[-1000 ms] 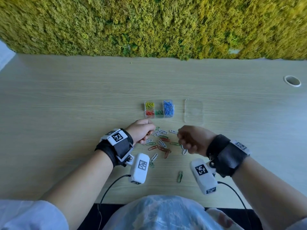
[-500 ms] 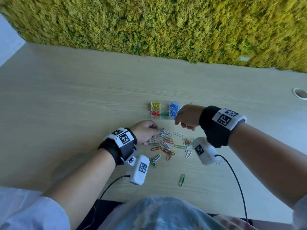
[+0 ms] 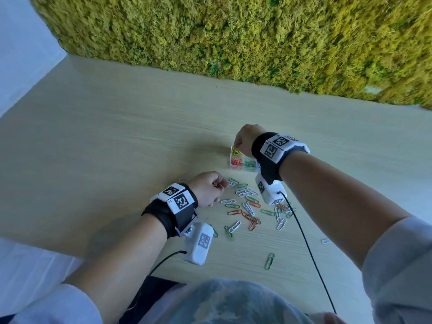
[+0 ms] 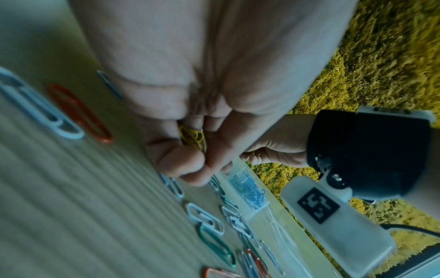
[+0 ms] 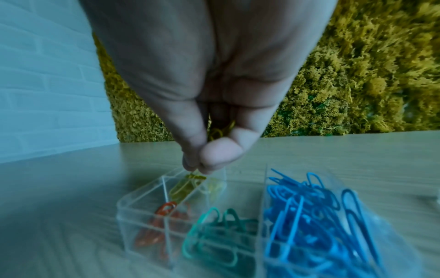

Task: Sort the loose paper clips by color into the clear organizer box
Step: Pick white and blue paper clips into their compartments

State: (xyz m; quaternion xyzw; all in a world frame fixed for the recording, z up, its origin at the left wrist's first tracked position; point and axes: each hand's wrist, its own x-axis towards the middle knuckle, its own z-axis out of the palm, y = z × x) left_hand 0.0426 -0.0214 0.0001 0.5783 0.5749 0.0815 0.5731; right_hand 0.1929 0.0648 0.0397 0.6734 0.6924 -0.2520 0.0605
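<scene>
— What are we wearing? 
— Black wrist straps (image 3: 167,215) with white checkered marker tags (image 3: 275,146), white camera pods (image 3: 200,244) trailing black cables (image 3: 306,239), and pale sleeves (image 3: 397,265).

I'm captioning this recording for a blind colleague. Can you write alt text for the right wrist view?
The right hand pinches yellow paper clips just above the yellow compartment of the clear organizer box on a pale wooden table. Nearer compartments hold orange clips, green clips and a heap of blue clips; a moss wall stands behind.
</scene>
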